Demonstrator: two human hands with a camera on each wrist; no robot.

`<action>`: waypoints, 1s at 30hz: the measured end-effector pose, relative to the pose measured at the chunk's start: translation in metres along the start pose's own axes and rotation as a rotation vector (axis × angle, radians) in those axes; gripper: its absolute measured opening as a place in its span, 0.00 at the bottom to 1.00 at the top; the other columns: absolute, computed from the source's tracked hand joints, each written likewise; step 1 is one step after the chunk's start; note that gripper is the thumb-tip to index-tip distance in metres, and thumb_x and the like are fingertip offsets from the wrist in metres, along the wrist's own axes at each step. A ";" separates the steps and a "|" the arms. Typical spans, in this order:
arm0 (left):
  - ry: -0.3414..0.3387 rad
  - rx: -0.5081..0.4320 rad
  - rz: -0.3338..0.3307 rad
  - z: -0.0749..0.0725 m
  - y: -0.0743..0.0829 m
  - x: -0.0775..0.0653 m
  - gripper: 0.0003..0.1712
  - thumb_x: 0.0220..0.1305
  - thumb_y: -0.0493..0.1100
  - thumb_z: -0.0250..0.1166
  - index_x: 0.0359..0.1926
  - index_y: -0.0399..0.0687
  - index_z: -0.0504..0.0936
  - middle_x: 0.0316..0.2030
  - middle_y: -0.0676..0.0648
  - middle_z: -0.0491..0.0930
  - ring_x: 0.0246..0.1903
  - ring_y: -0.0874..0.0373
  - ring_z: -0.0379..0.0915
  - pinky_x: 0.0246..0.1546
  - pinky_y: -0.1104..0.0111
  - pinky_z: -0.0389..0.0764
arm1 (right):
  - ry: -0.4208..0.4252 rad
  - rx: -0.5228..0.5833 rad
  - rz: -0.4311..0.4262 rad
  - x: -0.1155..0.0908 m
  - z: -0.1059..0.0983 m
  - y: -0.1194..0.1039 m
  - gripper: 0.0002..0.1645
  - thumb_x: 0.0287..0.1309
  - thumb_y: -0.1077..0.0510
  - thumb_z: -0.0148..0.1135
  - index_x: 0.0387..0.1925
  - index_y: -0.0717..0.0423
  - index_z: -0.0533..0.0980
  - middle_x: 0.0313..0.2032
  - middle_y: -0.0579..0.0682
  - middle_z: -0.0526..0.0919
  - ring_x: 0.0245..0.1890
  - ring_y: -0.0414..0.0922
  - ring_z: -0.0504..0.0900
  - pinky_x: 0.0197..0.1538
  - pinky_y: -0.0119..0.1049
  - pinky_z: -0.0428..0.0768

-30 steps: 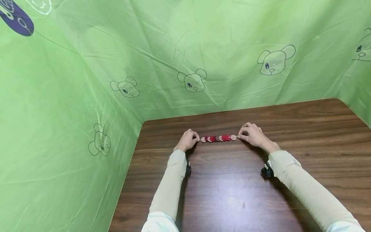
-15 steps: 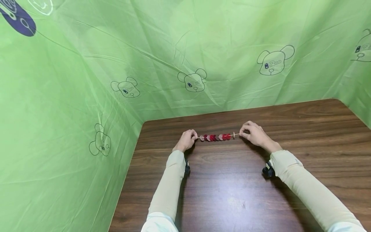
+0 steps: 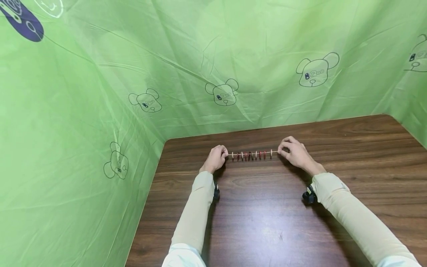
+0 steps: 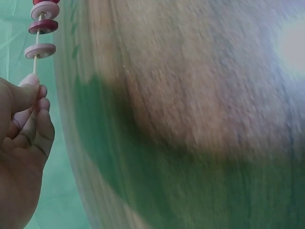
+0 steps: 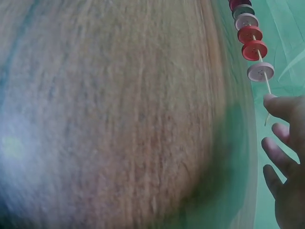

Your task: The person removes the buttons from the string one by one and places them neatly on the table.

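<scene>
In the head view, several round buttons (image 3: 251, 155) in pink, red and dark tones are threaded on a thin pale string (image 3: 275, 151). The string runs taut between both hands, and its buttons hang edge-on with small gaps. My left hand (image 3: 214, 159) pinches the left end; the left wrist view shows thumb and fingertips closed just below a pink button (image 4: 40, 50). At the other end my right hand (image 3: 296, 154) pinches the string between thumb and finger. A short loose tail pokes out beneath that thumb in the right wrist view, near another pink button (image 5: 260, 72).
Below lies a dark wood-grain table (image 3: 253, 207) with a bright glare patch. Green sheeting (image 3: 186, 66) printed with bear outlines hangs behind and on the left. A small black device (image 3: 309, 195) sits at the right wrist, with another at the left.
The string has risen off the table and been drawn straighter. Its buttons have turned from lying overlapped and flat to hanging edge-on. Both hands moved slightly up, the right one a little outward.
</scene>
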State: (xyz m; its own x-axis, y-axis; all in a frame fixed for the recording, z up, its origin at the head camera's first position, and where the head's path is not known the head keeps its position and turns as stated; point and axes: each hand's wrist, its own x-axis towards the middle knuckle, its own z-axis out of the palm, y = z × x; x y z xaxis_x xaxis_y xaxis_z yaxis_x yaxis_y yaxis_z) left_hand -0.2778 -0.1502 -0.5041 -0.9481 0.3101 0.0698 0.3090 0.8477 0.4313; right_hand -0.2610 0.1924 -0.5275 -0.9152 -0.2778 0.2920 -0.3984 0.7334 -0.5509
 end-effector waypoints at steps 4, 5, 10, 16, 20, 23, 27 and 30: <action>-0.001 0.012 -0.010 0.001 0.005 0.002 0.05 0.68 0.36 0.56 0.34 0.46 0.76 0.36 0.48 0.76 0.40 0.55 0.73 0.47 0.64 0.75 | 0.019 -0.012 0.009 0.000 -0.003 0.000 0.03 0.58 0.58 0.64 0.30 0.51 0.78 0.52 0.59 0.72 0.54 0.58 0.71 0.49 0.61 0.63; -0.002 0.013 -0.012 0.002 0.006 0.002 0.05 0.68 0.37 0.56 0.34 0.46 0.76 0.36 0.48 0.76 0.40 0.56 0.73 0.46 0.64 0.75 | 0.020 -0.017 0.012 0.000 -0.004 0.001 0.03 0.58 0.58 0.64 0.30 0.51 0.78 0.52 0.59 0.72 0.55 0.58 0.70 0.49 0.61 0.63; -0.006 0.006 -0.022 0.006 0.012 0.004 0.05 0.69 0.37 0.56 0.35 0.46 0.76 0.37 0.48 0.77 0.40 0.56 0.73 0.46 0.65 0.75 | 0.011 -0.033 0.042 -0.001 -0.008 0.004 0.03 0.59 0.58 0.63 0.30 0.51 0.77 0.53 0.60 0.71 0.56 0.59 0.69 0.50 0.62 0.62; -0.054 0.048 -0.074 0.012 0.013 0.000 0.06 0.70 0.39 0.54 0.36 0.49 0.77 0.38 0.50 0.77 0.39 0.58 0.72 0.44 0.66 0.75 | -0.042 -0.041 0.079 -0.002 -0.006 0.005 0.03 0.60 0.57 0.62 0.31 0.52 0.77 0.53 0.62 0.69 0.56 0.62 0.68 0.52 0.64 0.60; -0.059 0.064 -0.101 0.013 0.013 -0.003 0.05 0.69 0.40 0.56 0.35 0.49 0.77 0.37 0.50 0.77 0.39 0.57 0.73 0.44 0.66 0.75 | -0.064 -0.041 0.090 0.000 -0.003 0.003 0.03 0.60 0.57 0.62 0.32 0.52 0.78 0.54 0.63 0.69 0.56 0.64 0.67 0.53 0.64 0.60; -0.043 0.046 -0.098 0.013 0.012 -0.003 0.04 0.68 0.40 0.57 0.35 0.48 0.78 0.37 0.49 0.78 0.40 0.56 0.75 0.45 0.64 0.76 | -0.064 -0.049 0.091 0.002 -0.001 0.002 0.03 0.59 0.57 0.63 0.32 0.52 0.79 0.54 0.63 0.69 0.55 0.65 0.68 0.53 0.63 0.61; -0.016 0.009 -0.093 0.014 0.009 -0.004 0.03 0.66 0.39 0.60 0.35 0.47 0.78 0.37 0.48 0.80 0.40 0.56 0.75 0.45 0.63 0.76 | -0.083 -0.057 0.093 0.003 0.002 0.001 0.03 0.59 0.56 0.63 0.32 0.51 0.79 0.54 0.62 0.69 0.53 0.65 0.67 0.51 0.61 0.61; 0.009 -0.035 -0.097 0.016 0.006 -0.004 0.02 0.65 0.38 0.61 0.35 0.45 0.79 0.36 0.48 0.80 0.38 0.56 0.75 0.43 0.63 0.76 | -0.096 -0.063 0.096 0.003 0.005 0.000 0.03 0.59 0.55 0.63 0.33 0.50 0.79 0.54 0.62 0.69 0.53 0.64 0.67 0.51 0.60 0.61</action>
State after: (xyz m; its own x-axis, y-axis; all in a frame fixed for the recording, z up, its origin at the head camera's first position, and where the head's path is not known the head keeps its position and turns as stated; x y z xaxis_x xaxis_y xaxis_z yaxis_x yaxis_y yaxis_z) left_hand -0.2712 -0.1398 -0.5159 -0.9742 0.2232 0.0345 0.2131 0.8577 0.4679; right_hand -0.2644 0.1887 -0.5301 -0.9518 -0.2603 0.1620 -0.3065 0.7960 -0.5220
